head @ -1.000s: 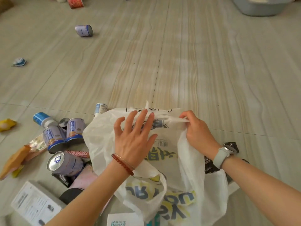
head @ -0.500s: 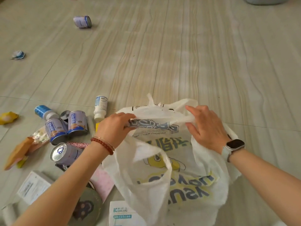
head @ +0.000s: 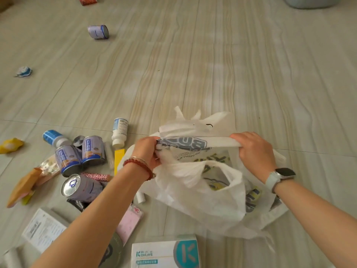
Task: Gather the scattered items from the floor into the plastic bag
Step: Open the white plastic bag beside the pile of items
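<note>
A white box (head: 165,253) printed with a teal K is seen nearest, at the bottom edge, with a printed white carton (head: 43,230) and a pink card (head: 129,222) lying to its left on the floor (head: 193,64). The white plastic bag (head: 208,194) is held just above the floor between both arms, its mouth stretched wide. Its rim is gripped at one end by the left hand (head: 147,152), fingers curled round the gathered film, and at the other end by the right hand (head: 255,151), whose grip is likewise closed on the rim. A lilac can (head: 82,187) is lying on its side beside the left forearm. Two upright cans (head: 81,154) are standing beyond it, touching each other. A white bottle (head: 119,132) is lying just behind them. Another can (head: 98,31) is lying well apart, far up the floor.
</note>
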